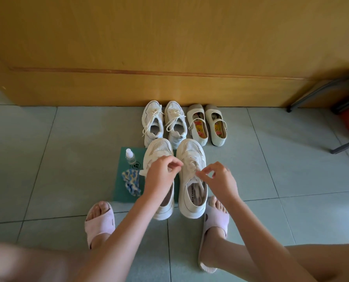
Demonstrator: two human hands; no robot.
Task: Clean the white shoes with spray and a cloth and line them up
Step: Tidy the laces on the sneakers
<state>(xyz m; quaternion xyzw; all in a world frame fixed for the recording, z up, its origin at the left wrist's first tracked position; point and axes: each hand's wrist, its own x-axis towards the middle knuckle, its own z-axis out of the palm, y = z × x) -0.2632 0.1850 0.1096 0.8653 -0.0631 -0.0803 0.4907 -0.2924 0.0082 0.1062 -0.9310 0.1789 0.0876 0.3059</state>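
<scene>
white shoe [184,188] on floor tiles [271,169], at 6 o'clock of lined-up pairs [174,119] | long axis 6–12, toe at 12 | left hand [161,176] at its 9, right hand [220,180] at 3, both pinching its laces [191,164]

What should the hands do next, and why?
Probably pull the lace snug and finish the bow: the left hand and right hand each pinch the lace of a front shoe, while the bottle and cloth lie aside.
</scene>
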